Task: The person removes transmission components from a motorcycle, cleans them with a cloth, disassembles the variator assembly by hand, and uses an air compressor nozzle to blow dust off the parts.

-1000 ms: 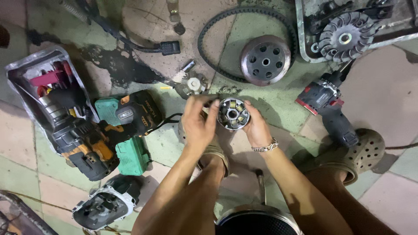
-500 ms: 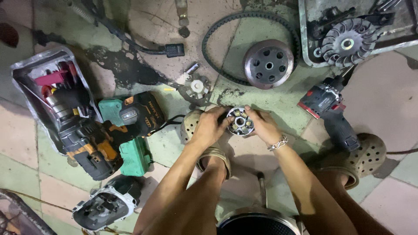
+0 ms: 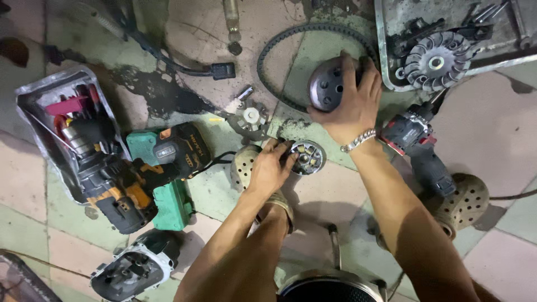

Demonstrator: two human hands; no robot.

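- My left hand [image 3: 271, 168] grips a round clutch assembly [image 3: 307, 157] by its rim, fingers curled over the near edge; the part rests low, close to the floor [image 3: 335, 190], its open face up, so the inner pieces show.
- My right hand [image 3: 349, 103] lies spread over the grey clutch bell [image 3: 327, 84], palm down, fingertips wrapping its far rim. Fingers are closed on it; I cannot tell whether it has left the floor.
- The bell sits inside the loop of the toothed drive belt [image 3: 291, 50], near the floor's far middle.
- A small ramp plate [image 3: 250, 117] lies just beyond the left hand, apart from it.
- Metal tray [image 3: 386, 56], far right corner: holds a finned variator pulley [image 3: 437, 59] and dark loose parts.
- Open tool case [image 3: 33, 112], left edge: holds red and dark tool pieces, crowded.
- Yellow-black cordless driver [image 3: 123, 196] and green batteries [image 3: 170, 204] lie beside the case.
- Red-black impact wrench [image 3: 419, 148] lies right of my right wrist, near a perforated sandal [image 3: 467, 201].
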